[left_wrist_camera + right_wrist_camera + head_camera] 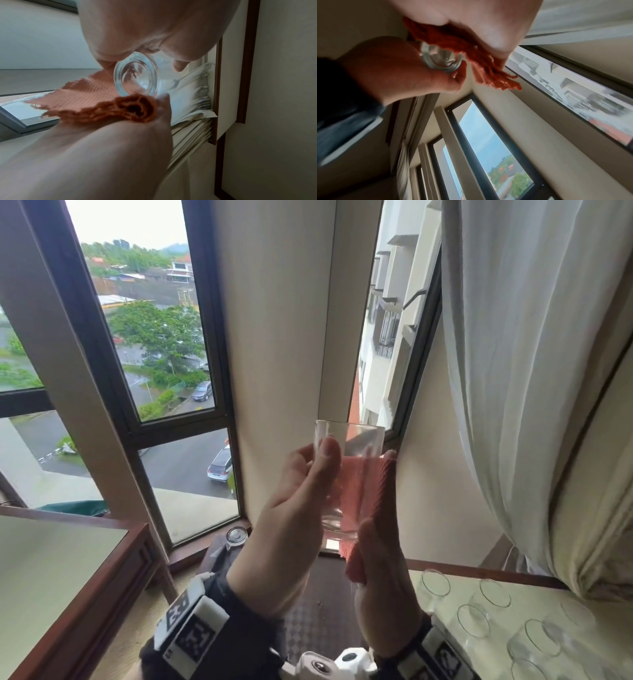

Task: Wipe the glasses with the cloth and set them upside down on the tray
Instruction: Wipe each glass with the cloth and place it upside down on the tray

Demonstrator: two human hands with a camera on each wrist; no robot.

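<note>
Two hands (291, 529) round one glass (349, 446)

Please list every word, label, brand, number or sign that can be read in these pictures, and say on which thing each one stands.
There is no readable text in any view.
The wrist bands carry black-and-white square marker patterns, not letters or numbers.
The glass held by the left hand shows no print or brand.
The orange cloth in the right hand shows no label.
The cars outside are too small to read any plate.
</note>
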